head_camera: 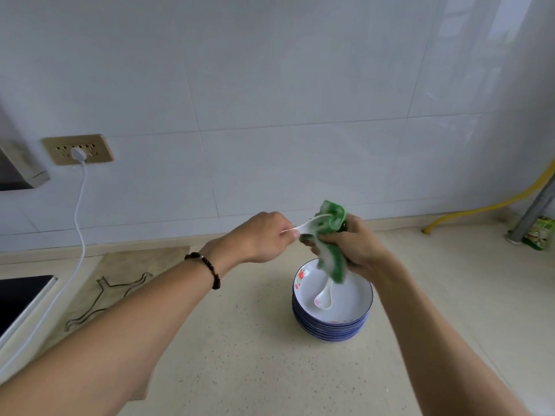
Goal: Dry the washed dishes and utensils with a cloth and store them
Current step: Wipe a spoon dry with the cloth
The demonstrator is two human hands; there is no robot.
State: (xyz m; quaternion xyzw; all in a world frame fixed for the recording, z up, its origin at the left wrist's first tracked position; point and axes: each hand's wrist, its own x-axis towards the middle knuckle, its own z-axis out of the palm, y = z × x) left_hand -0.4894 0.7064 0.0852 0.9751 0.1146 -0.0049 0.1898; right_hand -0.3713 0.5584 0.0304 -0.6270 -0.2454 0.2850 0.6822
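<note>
My left hand [264, 238] pinches the handle of a white spoon [312, 221] above the counter. My right hand [357, 247] grips a green and white cloth [332, 235] bunched round the spoon's bowl end, which is hidden inside it. Below the hands stands a stack of several blue-rimmed white plates [360, 298] with a red flower print. A second white spoon [324, 297] lies in the top plate, its handle partly behind the hanging cloth.
A beige counter [240, 355] runs to a white tiled wall. At left are a black cooktop [18, 298], a wire trivet on a mat [108, 295], and a white cable [79, 223] plugged into a socket. A yellow hose [480, 208] and a green packet [539, 234] sit at the back right.
</note>
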